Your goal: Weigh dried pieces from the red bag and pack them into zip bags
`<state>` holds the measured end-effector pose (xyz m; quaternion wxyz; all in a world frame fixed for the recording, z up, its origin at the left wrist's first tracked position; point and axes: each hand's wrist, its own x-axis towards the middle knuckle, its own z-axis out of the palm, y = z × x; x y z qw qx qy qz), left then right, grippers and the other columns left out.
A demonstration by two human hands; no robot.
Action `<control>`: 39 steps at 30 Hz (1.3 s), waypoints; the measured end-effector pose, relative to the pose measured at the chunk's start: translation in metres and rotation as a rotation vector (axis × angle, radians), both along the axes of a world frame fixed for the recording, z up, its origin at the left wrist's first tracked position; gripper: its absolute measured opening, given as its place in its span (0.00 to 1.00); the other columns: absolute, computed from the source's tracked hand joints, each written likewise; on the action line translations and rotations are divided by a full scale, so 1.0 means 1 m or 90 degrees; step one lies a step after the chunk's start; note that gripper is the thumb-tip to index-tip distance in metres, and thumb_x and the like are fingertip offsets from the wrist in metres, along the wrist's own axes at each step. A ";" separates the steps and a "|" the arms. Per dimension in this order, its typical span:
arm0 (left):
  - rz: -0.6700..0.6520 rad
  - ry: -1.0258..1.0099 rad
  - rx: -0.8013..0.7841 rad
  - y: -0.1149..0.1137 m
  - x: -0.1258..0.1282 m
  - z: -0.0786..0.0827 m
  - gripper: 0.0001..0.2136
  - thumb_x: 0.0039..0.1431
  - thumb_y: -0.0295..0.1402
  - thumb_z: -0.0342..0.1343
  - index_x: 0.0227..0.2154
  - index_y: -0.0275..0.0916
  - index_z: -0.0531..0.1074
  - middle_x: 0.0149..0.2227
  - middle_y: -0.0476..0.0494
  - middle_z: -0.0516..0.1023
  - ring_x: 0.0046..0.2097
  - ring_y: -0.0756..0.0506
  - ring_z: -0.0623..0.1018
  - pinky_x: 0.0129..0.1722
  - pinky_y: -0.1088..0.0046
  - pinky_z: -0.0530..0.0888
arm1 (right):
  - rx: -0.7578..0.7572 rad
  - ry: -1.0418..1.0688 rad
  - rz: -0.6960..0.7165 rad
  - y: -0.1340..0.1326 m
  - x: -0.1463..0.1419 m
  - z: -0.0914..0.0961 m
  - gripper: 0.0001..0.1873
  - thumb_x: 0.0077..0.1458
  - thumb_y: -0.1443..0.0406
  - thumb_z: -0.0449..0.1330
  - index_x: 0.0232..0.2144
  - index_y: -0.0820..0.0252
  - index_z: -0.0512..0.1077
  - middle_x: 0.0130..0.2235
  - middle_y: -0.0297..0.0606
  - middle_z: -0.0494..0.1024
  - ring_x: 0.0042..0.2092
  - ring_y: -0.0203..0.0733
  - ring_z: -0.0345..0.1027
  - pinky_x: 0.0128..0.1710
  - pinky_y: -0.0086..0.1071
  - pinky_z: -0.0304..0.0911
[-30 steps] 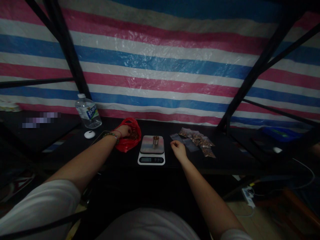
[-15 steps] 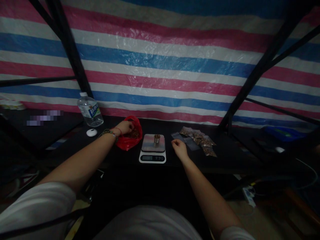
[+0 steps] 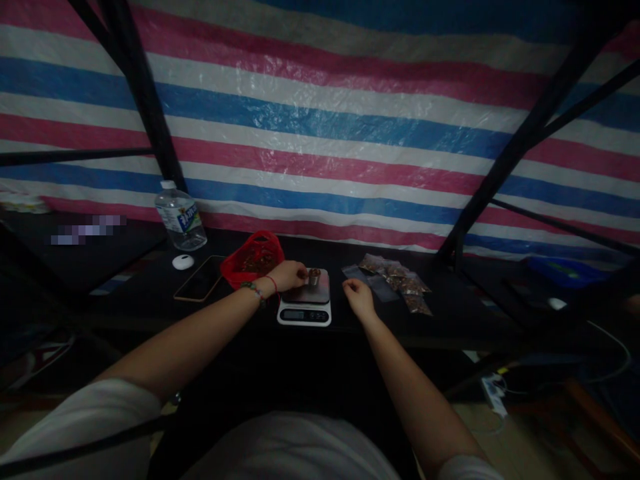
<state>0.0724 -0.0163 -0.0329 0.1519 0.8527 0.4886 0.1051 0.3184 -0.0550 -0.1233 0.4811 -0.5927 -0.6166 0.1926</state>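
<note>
A small white kitchen scale stands on the black table, with a little metal cup on its platform. My left hand is over the scale's left side, fingers pinched together beside the cup; what they hold is too small to make out. Behind it lies an open red plastic bag with brownish bits inside. My right hand rests on the table just right of the scale, fingers loosely curled. Several small clear packets filled with brown bits lie right of that hand.
A water bottle stands at the back left, with a white round object and a phone lying flat near it. Black frame posts rise on both sides. A striped tarp hangs behind. A power strip lies on the floor at right.
My left hand has come out of the red bag and moved right to the cup on the scale. The phone is uncovered. My right hand has hardly moved.
</note>
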 end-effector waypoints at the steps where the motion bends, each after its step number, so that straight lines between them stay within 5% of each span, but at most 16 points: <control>1: 0.009 0.006 0.008 0.000 0.002 -0.003 0.14 0.49 0.33 0.56 0.40 0.39 0.77 0.37 0.45 0.81 0.38 0.46 0.78 0.34 0.78 0.70 | 0.002 -0.003 0.000 0.000 0.000 0.000 0.13 0.50 0.60 0.52 0.29 0.58 0.75 0.31 0.36 0.78 0.34 0.43 0.70 0.36 0.33 0.62; 9: 0.041 0.004 0.002 0.003 0.007 -0.005 0.17 0.48 0.38 0.59 0.41 0.38 0.77 0.39 0.43 0.80 0.39 0.45 0.79 0.33 0.78 0.70 | -0.016 -0.005 -0.005 0.002 0.000 -0.001 0.13 0.49 0.60 0.52 0.29 0.58 0.74 0.31 0.36 0.78 0.34 0.43 0.71 0.36 0.33 0.61; 16: 0.058 -0.031 -0.063 0.001 0.004 0.001 0.13 0.53 0.34 0.54 0.38 0.38 0.78 0.33 0.44 0.81 0.35 0.47 0.79 0.32 0.79 0.71 | -0.010 -0.012 -0.006 0.000 0.000 0.001 0.13 0.49 0.60 0.53 0.29 0.59 0.75 0.30 0.37 0.78 0.33 0.42 0.70 0.36 0.33 0.62; 23: 0.127 -0.158 -0.027 0.008 -0.002 -0.008 0.18 0.51 0.28 0.55 0.47 0.35 0.72 0.46 0.41 0.78 0.46 0.47 0.77 0.43 0.79 0.72 | -0.009 -0.007 -0.005 0.001 0.001 0.000 0.13 0.49 0.59 0.53 0.29 0.58 0.75 0.30 0.36 0.78 0.31 0.41 0.69 0.34 0.32 0.61; 28: 0.128 -0.194 -0.015 0.007 -0.018 -0.010 0.16 0.50 0.26 0.54 0.43 0.36 0.74 0.42 0.44 0.80 0.43 0.47 0.78 0.42 0.79 0.73 | -0.002 -0.005 0.000 0.002 0.001 -0.002 0.13 0.49 0.59 0.53 0.28 0.59 0.74 0.29 0.36 0.77 0.31 0.41 0.69 0.34 0.32 0.61; 34: 0.146 -0.054 0.120 0.017 -0.059 0.012 0.14 0.56 0.35 0.49 0.39 0.37 0.77 0.41 0.41 0.80 0.42 0.44 0.77 0.45 0.74 0.71 | -0.014 -0.009 0.001 0.001 0.000 0.001 0.13 0.49 0.60 0.52 0.28 0.59 0.74 0.30 0.37 0.78 0.33 0.42 0.70 0.36 0.32 0.61; 39: 0.146 0.158 0.049 0.046 -0.098 0.017 0.14 0.54 0.30 0.48 0.38 0.38 0.78 0.43 0.40 0.79 0.43 0.43 0.77 0.46 0.73 0.70 | -0.012 -0.014 0.002 -0.001 -0.002 0.003 0.13 0.49 0.59 0.52 0.28 0.60 0.74 0.30 0.37 0.77 0.33 0.43 0.70 0.36 0.33 0.61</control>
